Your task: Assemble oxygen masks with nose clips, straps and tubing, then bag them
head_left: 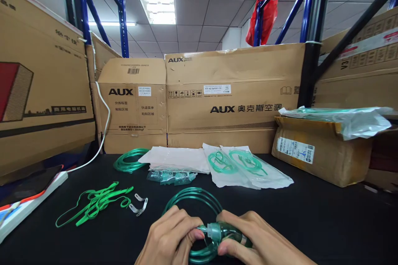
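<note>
My left hand (169,238) and my right hand (259,242) meet low at the front of the black table (311,219). Both are closed round a clear green mask part (217,232) with a pale connector. My left fingers pinch the connector end; my right fingers wrap the mask body. A coil of green tubing (192,198) loops from the part, just behind my hands.
Green elastic straps (96,205) and small metal clips (138,206) lie at the left. Behind are another tubing coil (129,160), loose mask parts (171,177), empty bags (177,159) and sealed bags (245,167). Cardboard boxes (230,99) wall the back; an open carton (320,149) stands right.
</note>
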`<move>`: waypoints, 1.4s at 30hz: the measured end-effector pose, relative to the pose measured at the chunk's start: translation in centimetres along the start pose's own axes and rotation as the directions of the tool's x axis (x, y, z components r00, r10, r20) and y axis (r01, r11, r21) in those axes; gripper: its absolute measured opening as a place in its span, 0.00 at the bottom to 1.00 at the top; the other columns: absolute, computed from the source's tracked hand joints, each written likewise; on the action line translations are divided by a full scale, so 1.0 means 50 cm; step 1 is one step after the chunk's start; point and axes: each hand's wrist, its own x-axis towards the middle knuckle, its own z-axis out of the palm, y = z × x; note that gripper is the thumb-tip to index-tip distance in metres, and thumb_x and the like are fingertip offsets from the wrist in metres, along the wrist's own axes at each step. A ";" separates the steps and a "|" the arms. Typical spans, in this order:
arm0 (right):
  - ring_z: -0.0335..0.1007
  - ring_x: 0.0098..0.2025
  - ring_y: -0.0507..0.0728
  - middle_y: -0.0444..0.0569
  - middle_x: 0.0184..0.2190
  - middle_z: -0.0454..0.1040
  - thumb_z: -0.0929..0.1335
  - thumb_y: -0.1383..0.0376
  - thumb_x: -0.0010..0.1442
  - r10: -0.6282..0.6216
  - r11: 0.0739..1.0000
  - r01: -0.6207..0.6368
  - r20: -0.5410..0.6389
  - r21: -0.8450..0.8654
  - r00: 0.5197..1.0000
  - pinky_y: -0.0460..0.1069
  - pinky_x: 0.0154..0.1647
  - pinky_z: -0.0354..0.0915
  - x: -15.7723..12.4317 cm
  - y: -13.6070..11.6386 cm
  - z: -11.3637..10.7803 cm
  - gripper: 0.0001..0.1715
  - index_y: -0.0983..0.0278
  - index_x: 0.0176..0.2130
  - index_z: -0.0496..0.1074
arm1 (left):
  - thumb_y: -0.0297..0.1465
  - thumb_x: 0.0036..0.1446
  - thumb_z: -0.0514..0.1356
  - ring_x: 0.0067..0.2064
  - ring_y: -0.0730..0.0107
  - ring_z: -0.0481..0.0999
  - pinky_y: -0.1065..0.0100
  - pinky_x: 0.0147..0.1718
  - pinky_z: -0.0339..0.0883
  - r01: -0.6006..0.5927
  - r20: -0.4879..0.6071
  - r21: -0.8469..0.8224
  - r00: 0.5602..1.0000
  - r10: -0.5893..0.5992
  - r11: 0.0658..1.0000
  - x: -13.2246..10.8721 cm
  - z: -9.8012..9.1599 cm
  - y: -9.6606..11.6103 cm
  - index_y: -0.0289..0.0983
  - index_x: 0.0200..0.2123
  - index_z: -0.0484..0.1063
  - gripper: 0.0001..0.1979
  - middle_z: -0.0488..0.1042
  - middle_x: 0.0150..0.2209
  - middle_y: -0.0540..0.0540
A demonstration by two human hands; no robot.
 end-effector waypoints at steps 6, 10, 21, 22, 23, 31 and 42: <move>0.76 0.42 0.62 0.46 0.38 0.82 0.69 0.46 0.67 -0.081 0.994 0.076 -0.067 -0.082 0.994 0.50 0.44 0.69 0.007 0.008 0.001 0.18 0.54 0.45 0.79 | 0.28 0.73 0.57 0.36 0.67 0.77 0.66 0.42 0.69 0.184 0.118 -0.070 0.977 -0.175 0.980 -0.007 -0.003 -0.002 0.40 0.43 0.74 0.06 0.79 0.37 0.51; 0.76 0.42 0.62 0.46 0.38 0.82 0.68 0.46 0.67 -0.074 0.993 0.072 -0.021 -0.093 0.997 0.50 0.43 0.69 0.009 0.006 -0.001 0.18 0.54 0.45 0.79 | 0.27 0.72 0.56 0.38 0.66 0.77 0.65 0.44 0.67 0.251 0.134 -0.106 0.962 -0.237 0.962 -0.009 -0.002 0.005 0.41 0.42 0.74 0.07 0.79 0.38 0.51; 0.72 0.44 0.61 0.44 0.36 0.77 0.65 0.58 0.71 0.010 0.999 -0.006 0.068 -0.048 0.998 0.51 0.46 0.65 0.004 -0.019 -0.008 0.11 0.53 0.40 0.78 | 0.24 0.70 0.56 0.37 0.66 0.76 0.67 0.37 0.70 0.183 0.089 -0.062 0.980 -0.177 0.981 -0.004 -0.001 0.011 0.40 0.41 0.73 0.08 0.79 0.36 0.50; 0.71 0.44 0.61 0.44 0.36 0.77 0.65 0.57 0.71 0.013 0.999 -0.010 0.061 -0.049 0.998 0.51 0.46 0.65 0.005 -0.022 -0.008 0.12 0.53 0.40 0.77 | 0.24 0.71 0.56 0.36 0.66 0.77 0.67 0.37 0.70 0.178 0.081 -0.057 0.982 -0.173 0.982 -0.004 -0.001 0.011 0.40 0.41 0.73 0.08 0.79 0.36 0.50; 0.71 0.44 0.61 0.43 0.35 0.77 0.64 0.57 0.72 0.017 0.999 -0.014 0.058 -0.049 0.998 0.51 0.46 0.65 0.006 -0.023 -0.008 0.13 0.54 0.40 0.77 | 0.24 0.71 0.56 0.36 0.66 0.77 0.67 0.37 0.70 0.168 0.071 -0.055 0.984 -0.164 0.984 -0.003 -0.001 0.011 0.40 0.41 0.73 0.08 0.79 0.36 0.50; 0.72 0.44 0.60 0.43 0.36 0.76 0.66 0.48 0.69 0.070 0.996 -0.070 -0.006 0.058 0.997 0.52 0.46 0.65 0.004 -0.017 -0.009 0.16 0.54 0.42 0.75 | 0.23 0.71 0.58 0.41 0.68 0.80 0.68 0.42 0.73 0.038 -0.033 -0.055 0.999 -0.039 0.998 0.003 -0.001 0.006 0.40 0.53 0.72 0.11 0.81 0.42 0.48; 0.75 0.42 0.62 0.45 0.34 0.78 0.69 0.46 0.64 0.119 0.992 -0.115 -0.096 0.050 0.988 0.51 0.45 0.69 -0.007 -0.022 -0.007 0.16 0.50 0.43 0.79 | 0.22 0.69 0.61 0.37 0.66 0.80 0.65 0.41 0.73 -0.009 -0.082 -0.002 0.997 0.009 1.000 0.001 -0.003 0.009 0.38 0.52 0.71 0.11 0.83 0.42 0.46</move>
